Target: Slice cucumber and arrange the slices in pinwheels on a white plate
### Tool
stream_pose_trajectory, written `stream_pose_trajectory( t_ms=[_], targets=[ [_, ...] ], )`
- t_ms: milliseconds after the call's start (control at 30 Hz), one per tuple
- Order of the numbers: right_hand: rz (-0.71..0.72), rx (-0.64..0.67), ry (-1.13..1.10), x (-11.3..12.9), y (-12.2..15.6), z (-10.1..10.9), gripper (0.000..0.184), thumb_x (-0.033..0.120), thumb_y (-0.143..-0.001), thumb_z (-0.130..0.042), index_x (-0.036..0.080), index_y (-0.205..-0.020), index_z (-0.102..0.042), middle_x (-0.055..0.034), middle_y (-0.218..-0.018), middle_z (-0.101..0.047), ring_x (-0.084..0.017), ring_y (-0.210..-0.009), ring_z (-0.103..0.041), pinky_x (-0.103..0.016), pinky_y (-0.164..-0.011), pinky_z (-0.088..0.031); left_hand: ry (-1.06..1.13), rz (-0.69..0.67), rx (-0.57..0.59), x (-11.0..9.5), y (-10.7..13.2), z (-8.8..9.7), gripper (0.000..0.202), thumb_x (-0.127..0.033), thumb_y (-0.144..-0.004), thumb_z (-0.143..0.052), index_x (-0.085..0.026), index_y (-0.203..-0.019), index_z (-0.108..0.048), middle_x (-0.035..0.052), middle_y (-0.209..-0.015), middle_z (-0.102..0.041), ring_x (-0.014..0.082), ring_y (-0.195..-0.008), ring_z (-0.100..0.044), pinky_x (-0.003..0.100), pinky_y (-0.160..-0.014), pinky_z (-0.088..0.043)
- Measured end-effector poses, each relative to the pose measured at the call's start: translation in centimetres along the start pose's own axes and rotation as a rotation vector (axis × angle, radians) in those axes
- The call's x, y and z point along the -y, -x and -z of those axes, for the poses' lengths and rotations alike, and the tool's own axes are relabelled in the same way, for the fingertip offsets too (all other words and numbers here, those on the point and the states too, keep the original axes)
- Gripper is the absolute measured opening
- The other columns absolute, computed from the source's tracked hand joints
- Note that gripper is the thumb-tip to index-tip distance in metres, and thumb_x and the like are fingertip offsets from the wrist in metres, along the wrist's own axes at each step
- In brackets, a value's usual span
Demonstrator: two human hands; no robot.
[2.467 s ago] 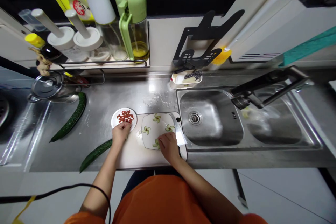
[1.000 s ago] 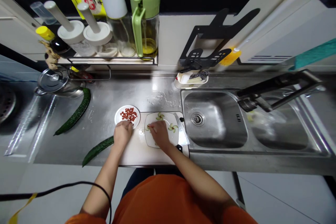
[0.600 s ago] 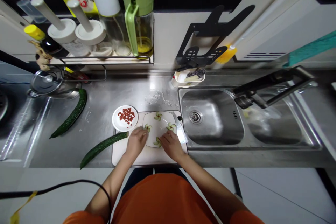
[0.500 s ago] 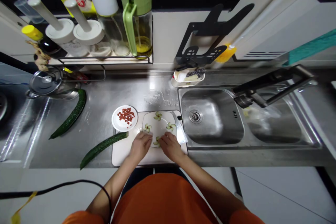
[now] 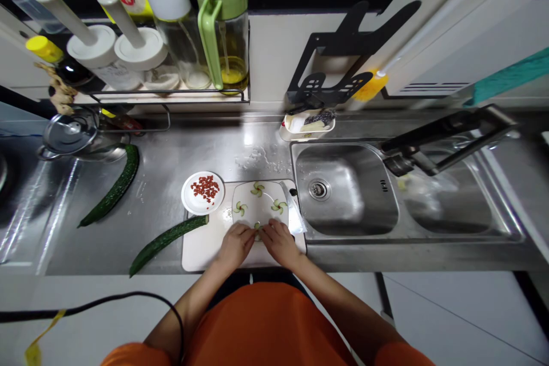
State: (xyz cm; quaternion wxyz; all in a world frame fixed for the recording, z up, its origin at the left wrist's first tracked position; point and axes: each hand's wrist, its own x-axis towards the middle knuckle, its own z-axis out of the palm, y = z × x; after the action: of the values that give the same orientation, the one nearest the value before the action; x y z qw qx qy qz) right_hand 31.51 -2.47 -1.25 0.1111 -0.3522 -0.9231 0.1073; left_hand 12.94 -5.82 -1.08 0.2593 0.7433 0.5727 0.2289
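A squarish white plate (image 5: 281,191) lies on a white cutting board (image 5: 201,246). Cucumber slices are laid on it as small pinwheels with reddish centres: a far one (image 5: 258,189), a left one (image 5: 240,209) and a right one (image 5: 279,206). At the plate's near edge, the near cucumber slices (image 5: 257,226) are partly covered by my fingertips. My left hand (image 5: 237,246) pinches at their left side and my right hand (image 5: 279,242) at their right, fingertips almost meeting. Between the fingers a bit of green shows; its exact outline is hidden.
A small white dish (image 5: 197,204) of chopped red bits sits at the board's upper left. One cucumber (image 5: 167,243) rests against the board, another cucumber (image 5: 114,191) farther left. A knife (image 5: 295,211) lies between plate and sink (image 5: 347,189). Bottles line the rack (image 5: 171,94).
My left hand has moved right, bringing its fingertips close to those of my right hand over the near slices. The right hand has shifted only slightly.
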Motion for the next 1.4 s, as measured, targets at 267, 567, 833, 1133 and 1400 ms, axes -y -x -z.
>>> stream_pose_trajectory(
  t_ms=[267, 567, 833, 1133, 1400],
  targets=[
    [-0.032, -0.006, -0.012, -0.1, 0.0, -0.1, 0.017, 0.016, -0.089, -0.052, 0.018, -0.099, -0.066, -0.0084, -0.09, -0.063, -0.026, -0.102, -0.046, -0.037, -0.077, -0.037, -0.073, -0.033, 0.034, -0.3, -0.2, 0.3, 0.025, -0.023, -0.091, -0.047, -0.021, -0.102, -0.069, 0.007, -0.079, -0.061, 0.0176, -0.081, -0.054, 0.031, -0.073, -0.049],
    [-0.109, -0.055, -0.088, -0.1, 0.5, 0.8, 0.024, 0.019, -0.09, -0.05, 0.02, -0.108, -0.065, -0.0086, -0.091, -0.063, -0.025, -0.101, -0.047, -0.038, -0.083, -0.039, -0.086, -0.039, 0.041, -0.4, -0.3, 0.3, 0.025, -0.023, -0.091, -0.047, -0.022, -0.101, -0.069, 0.0071, -0.078, -0.06, 0.0174, -0.08, -0.054, 0.031, -0.073, -0.049],
    [-0.146, -0.057, -0.132, 0.4, 0.5, 0.6, 0.024, 0.018, -0.09, -0.049, 0.021, -0.105, -0.067, -0.0079, -0.089, -0.063, -0.024, -0.098, -0.048, -0.038, -0.085, -0.04, -0.101, -0.065, 0.036, -0.4, -0.2, 0.3, 0.027, -0.022, -0.09, -0.046, -0.022, -0.106, -0.068, 0.0071, -0.079, -0.06, 0.0171, -0.08, -0.054, 0.031, -0.072, -0.049],
    [-0.409, -0.221, -0.264, -1.5, 1.3, 2.3, 0.027, 0.021, -0.089, -0.047, 0.021, -0.107, -0.067, -0.0085, -0.094, -0.064, -0.024, -0.095, -0.05, -0.039, -0.084, -0.043, 0.087, 0.121, -0.138, 0.6, 0.3, 2.4, 0.022, -0.025, -0.088, -0.051, -0.02, -0.101, -0.068, 0.0082, -0.09, -0.066, 0.0184, -0.088, -0.059, 0.034, -0.082, -0.05],
    [-0.673, -0.313, -0.287, -2.7, 2.6, 1.8, 0.035, 0.027, -0.088, -0.045, 0.017, -0.118, -0.057, -0.0131, -0.103, -0.062, -0.026, -0.094, -0.054, -0.045, -0.084, -0.045, 0.36, 0.599, -0.23, 1.6, 1.2, 2.8, 0.037, -0.04, -0.08, -0.058, -0.016, -0.107, -0.061, 0.0042, -0.081, -0.065, 0.0141, -0.069, -0.061, 0.027, -0.069, -0.051]
  ],
)
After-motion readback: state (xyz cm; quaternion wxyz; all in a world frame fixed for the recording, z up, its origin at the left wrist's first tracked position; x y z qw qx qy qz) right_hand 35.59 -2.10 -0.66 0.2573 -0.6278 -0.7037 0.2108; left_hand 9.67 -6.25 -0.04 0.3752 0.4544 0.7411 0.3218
